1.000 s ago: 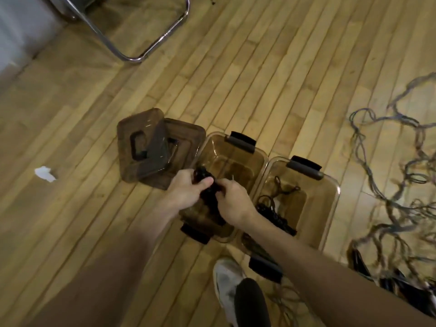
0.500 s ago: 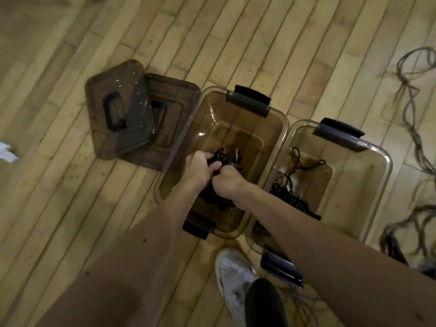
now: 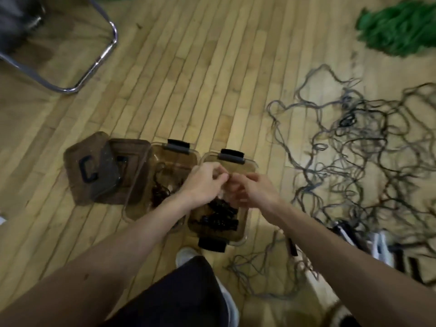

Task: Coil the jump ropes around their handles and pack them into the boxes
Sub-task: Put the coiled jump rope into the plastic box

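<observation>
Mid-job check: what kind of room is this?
Probably a gym or activity hall: pale wooden strip floor, a big tangle of grey jump ropes loose on it, and a chrome tubular chair frame.

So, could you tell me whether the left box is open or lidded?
Open. The left box has no lid on; dark rope lies inside, and both lids sit on the floor beside it.

rope tangle blocks right, lids left, boxes open-topped

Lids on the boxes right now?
No, both lids lie overlapped on the floor, left of the open boxes.
</observation>
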